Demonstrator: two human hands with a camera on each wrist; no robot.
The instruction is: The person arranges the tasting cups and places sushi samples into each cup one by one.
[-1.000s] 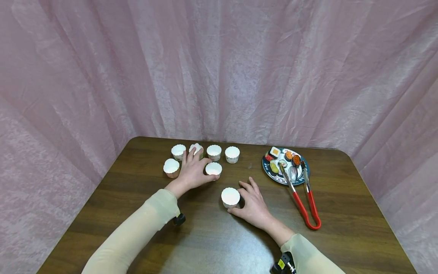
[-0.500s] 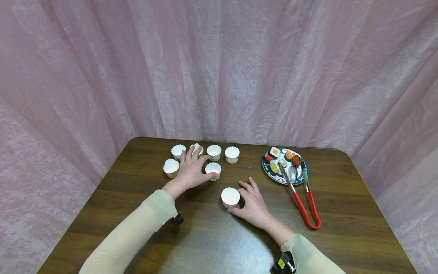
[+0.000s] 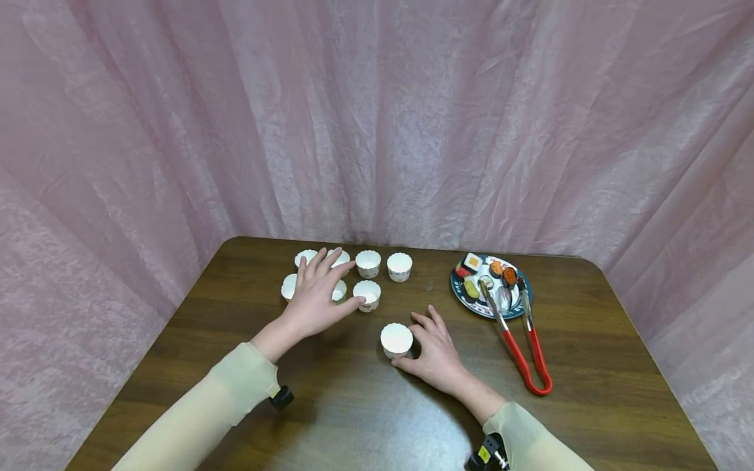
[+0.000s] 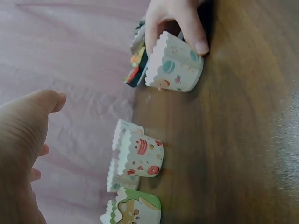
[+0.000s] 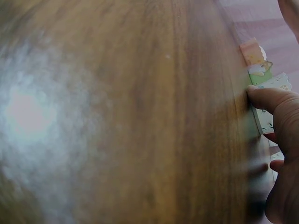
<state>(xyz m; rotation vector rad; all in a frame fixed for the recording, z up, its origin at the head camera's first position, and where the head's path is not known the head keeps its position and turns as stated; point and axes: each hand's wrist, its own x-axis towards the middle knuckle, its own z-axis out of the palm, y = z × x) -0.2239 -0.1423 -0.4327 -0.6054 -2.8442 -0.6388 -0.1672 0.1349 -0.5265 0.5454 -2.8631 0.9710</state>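
My right hand (image 3: pixel 436 358) holds a white scalloped paper baking cup (image 3: pixel 396 339) between thumb and fingers. The cup stands upright on the table, and its pastel print (image 4: pixel 176 67) shows in the left wrist view. My left hand (image 3: pixel 311 306) hovers with spread fingers over the left part of two rows of similar baking cups, holding nothing. Just beyond its thumb stands a cup with red cake prints (image 4: pixel 144 154). A green cup with an animal print (image 4: pixel 142 207) is partly hidden behind the hand in the head view.
Along the back stand further cups, among them a white cup (image 3: pixel 399 267) at that row's right end. A round plate (image 3: pixel 459 297) of sushi pieces lies at back right, with red-handled tongs (image 3: pixel 518 356) leaning over it. A pink curtain (image 3: pixel 377 131) hangs behind the table (image 3: pixel 589 366).
My left hand has let go of the front-row cup and drawn back left and toward me, fingers spreading. The right hand and its cup have stayed put.
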